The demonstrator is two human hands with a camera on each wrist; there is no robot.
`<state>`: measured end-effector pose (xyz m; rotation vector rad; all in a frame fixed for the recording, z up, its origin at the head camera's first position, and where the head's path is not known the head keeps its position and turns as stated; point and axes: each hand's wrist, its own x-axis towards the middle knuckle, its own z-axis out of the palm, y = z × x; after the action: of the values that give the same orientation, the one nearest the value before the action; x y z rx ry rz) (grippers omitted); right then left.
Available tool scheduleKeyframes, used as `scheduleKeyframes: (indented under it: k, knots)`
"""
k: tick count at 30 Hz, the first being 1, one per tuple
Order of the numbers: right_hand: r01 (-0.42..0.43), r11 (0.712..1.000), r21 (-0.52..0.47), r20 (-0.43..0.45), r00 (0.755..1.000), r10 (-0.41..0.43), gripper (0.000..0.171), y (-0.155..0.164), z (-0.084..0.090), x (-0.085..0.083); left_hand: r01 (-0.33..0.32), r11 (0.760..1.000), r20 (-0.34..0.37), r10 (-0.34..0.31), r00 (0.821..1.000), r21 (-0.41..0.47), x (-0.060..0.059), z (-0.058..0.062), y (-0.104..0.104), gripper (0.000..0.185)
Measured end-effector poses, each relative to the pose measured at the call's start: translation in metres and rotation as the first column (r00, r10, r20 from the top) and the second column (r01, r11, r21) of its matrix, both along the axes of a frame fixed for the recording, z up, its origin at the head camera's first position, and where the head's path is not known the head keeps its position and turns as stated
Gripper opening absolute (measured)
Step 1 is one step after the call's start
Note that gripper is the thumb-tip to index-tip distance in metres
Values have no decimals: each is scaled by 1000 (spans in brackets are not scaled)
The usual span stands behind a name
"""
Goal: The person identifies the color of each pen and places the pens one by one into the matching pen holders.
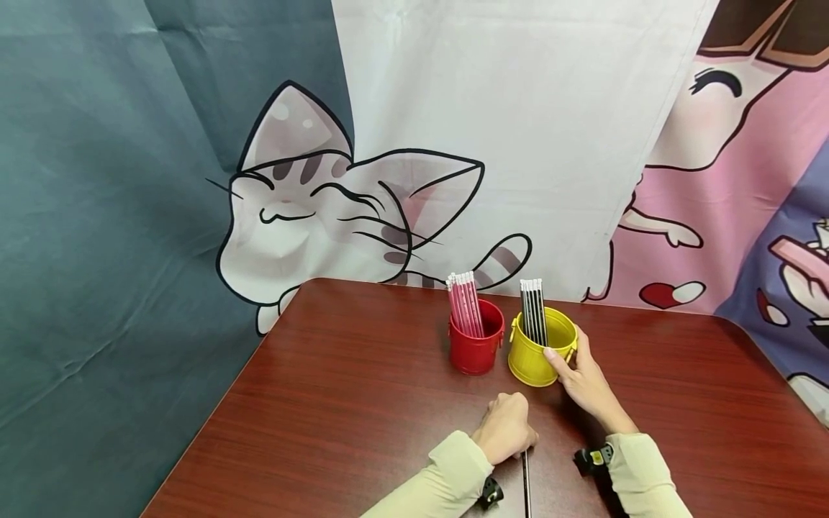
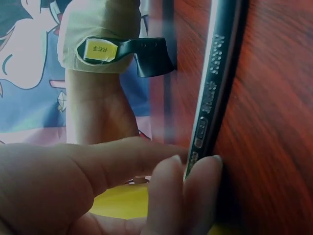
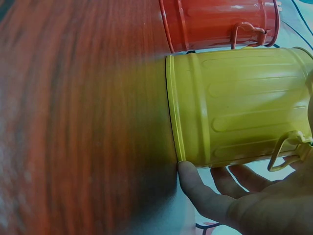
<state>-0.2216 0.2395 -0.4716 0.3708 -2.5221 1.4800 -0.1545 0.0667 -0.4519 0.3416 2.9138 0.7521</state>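
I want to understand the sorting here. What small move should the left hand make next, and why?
Probably lift the black pencil off the table and carry it toward the yellow bucket. The left hand pinches it while it lies flat, the yellow bucket holds the other black pencils, and the right hand steadies that bucket.

Glossy painted metal yellow bucket (image 3: 234, 110) (ribbed) on a polished wood-grain table (image 1: 363, 403).

Dark red wooden table (image 1: 337, 403) before cartoon cat backdrop cloth (image 1: 311, 208).
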Motion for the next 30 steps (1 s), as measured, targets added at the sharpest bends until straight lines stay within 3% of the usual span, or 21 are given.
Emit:
scheduleKeyframes:
  k: [8,13,30]
  knots:
    - [18,1000,16,0,1000,-18,71,0,-2,-2,-9,999,-1,9,1000,-35,-1,2,1,29]
    - [12,1000,20,4,1000,-12,72,1,-2,-2,-30,999,24,31,999,-23,-1,2,3,31]
    - [38,999,7,8,999,-38,68,-2,-4,-2,-41,998,-4,41,999,52,-5,-1,0,32]
